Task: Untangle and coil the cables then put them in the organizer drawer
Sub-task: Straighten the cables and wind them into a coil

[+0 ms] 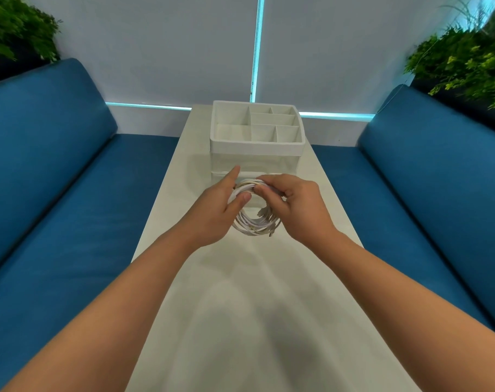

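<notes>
Seen from the head camera, a coil of white cables (254,219) is held up between two bare hands above a long white table (240,306), just in front of a white organizer (257,149).

The coil is gripped on its left side by the left hand (216,210): the thumb is pressed over the upper strands, the index finger is stretched straight toward the organizer, and the other fingers are hidden behind the loop. The top of the coil is pinched by the right hand (294,206), whose fingertips are curled in tightly over the strands while the rest of the hand is arched beside the loop. The lower arc of the coil is left hanging free between the wrists, and a plug end is seen poking out at the bottom right of it.

The organizer is set further back on the table, and its top is divided into several open compartments. Its front face is partly covered by the hands, so no drawer can be made out with certainty.

Blue cushioned benches (56,165) are placed along both sides of the table, and green plants (464,63) are seen in the upper corners.
</notes>
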The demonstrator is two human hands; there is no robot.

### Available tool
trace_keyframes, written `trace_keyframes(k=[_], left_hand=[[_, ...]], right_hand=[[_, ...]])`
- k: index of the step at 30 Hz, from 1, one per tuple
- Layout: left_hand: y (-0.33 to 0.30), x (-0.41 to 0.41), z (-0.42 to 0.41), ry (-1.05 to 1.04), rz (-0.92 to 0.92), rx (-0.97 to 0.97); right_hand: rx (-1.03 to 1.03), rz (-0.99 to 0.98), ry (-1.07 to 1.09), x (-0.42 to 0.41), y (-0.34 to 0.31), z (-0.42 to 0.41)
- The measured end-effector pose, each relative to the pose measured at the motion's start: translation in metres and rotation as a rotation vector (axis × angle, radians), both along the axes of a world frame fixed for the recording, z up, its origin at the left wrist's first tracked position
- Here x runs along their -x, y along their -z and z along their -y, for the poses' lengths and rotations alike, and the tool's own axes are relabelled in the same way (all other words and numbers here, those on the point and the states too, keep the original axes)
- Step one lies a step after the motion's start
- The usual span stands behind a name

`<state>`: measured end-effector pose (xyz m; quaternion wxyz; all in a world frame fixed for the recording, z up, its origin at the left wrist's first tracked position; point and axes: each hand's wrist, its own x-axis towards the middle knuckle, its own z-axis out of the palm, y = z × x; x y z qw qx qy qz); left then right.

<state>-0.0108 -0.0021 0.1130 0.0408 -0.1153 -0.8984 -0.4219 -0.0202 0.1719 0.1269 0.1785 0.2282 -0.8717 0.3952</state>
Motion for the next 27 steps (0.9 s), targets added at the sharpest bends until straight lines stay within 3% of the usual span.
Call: trace_keyframes(k=[12, 16, 20, 27], left_hand=[[0.015, -0.004, -0.008, -0.102, -0.091, -0.117], [0.020, -0.003, -0.007, -0.073, -0.089, -0.086], [0.021, -0.003, -0.009, -0.095, -0.064, -0.065], [0.024, 0.001, -0.014, -0.200, -0.082, -0.047]], right_hand=[[0.015, 0.001, 0.173, -0.009, 0.013, 0.003], [-0.124, 0.079, 0.217, -0.003, -0.002, 0.005], [-0.291, 0.310, 0.225, 0.002, -0.025, 0.007], [-0.235, 0.330, 0.272, -0.001, -0.025, 0.011]])
